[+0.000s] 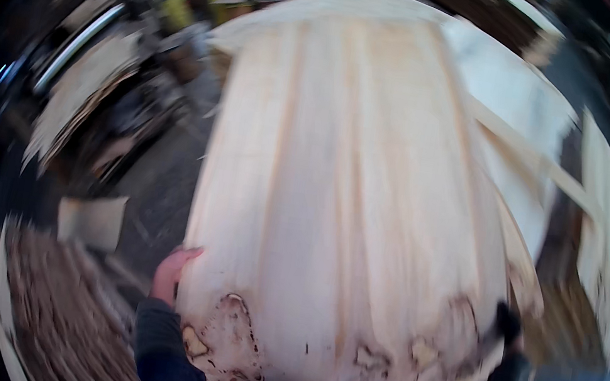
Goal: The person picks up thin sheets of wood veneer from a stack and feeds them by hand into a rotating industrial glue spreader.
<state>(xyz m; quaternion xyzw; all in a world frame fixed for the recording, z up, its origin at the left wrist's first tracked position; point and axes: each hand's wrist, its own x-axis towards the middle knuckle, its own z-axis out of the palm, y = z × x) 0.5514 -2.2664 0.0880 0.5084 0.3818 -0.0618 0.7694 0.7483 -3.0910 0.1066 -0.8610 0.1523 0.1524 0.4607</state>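
A large pale wood veneer sheet [322, 177] with brownish grain streaks fills the middle of the view, its near end close to my body. Dark knots and ragged holes mark that near end. At its left edge my left hand [170, 274] is closed, bare, the thumb lying over the top and the other fingers hidden. My right hand [509, 325], in a dark glove and blurred, grips the right edge. Beneath the sheet's far end lies more pale veneer [324, 2].
To the right lie a whitish sheet [526, 89], a narrow veneer strip [536, 153] and a brown stack [567, 321]. A veneer stack [63, 305] stands at the lower left, another [88, 94] farther off. A loose square piece [92, 220] lies between them, near dark floor [166, 179].
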